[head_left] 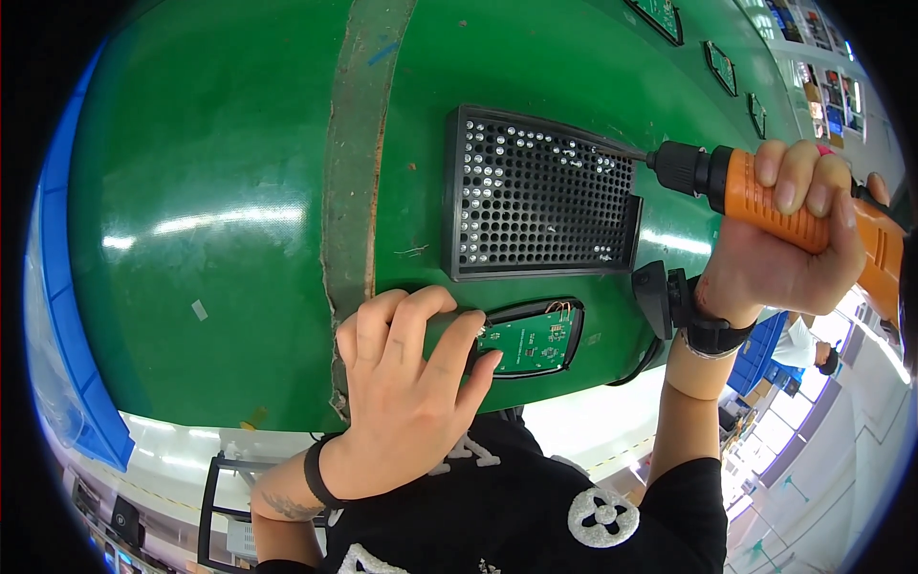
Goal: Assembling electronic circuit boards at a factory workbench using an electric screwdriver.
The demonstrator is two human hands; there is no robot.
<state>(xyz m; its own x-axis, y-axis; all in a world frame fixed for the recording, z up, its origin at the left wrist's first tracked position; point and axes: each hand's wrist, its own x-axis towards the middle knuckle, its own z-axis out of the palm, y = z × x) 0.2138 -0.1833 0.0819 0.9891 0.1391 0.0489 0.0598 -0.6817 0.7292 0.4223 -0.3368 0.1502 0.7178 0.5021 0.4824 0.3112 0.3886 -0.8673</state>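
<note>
My right hand (pixel 770 263) is wrapped around an orange electric screwdriver (pixel 757 208) with a black chuck. Its thin bit points left and reaches over the upper right of a black screw tray (pixel 454 191). Whether the bit touches a screw is too small to tell. Silver screws stand in part of the tray's grid of holes, mostly along the left and upper sides. Below the tray, my left hand (pixel 411 383) grips the left end of a green circuit board (pixel 526 346) in a black housing, with thumb and index finger at its edge. My fingers hide that end.
The green mat (pixel 220 316) covers the table, with a worn strip (pixel 354 143) running across it. More framed boards (pixel 722 67) lie at the far right. A blue bin (pixel 91 402) lines the left edge. Another person (pixel 803 344) is in the background at right.
</note>
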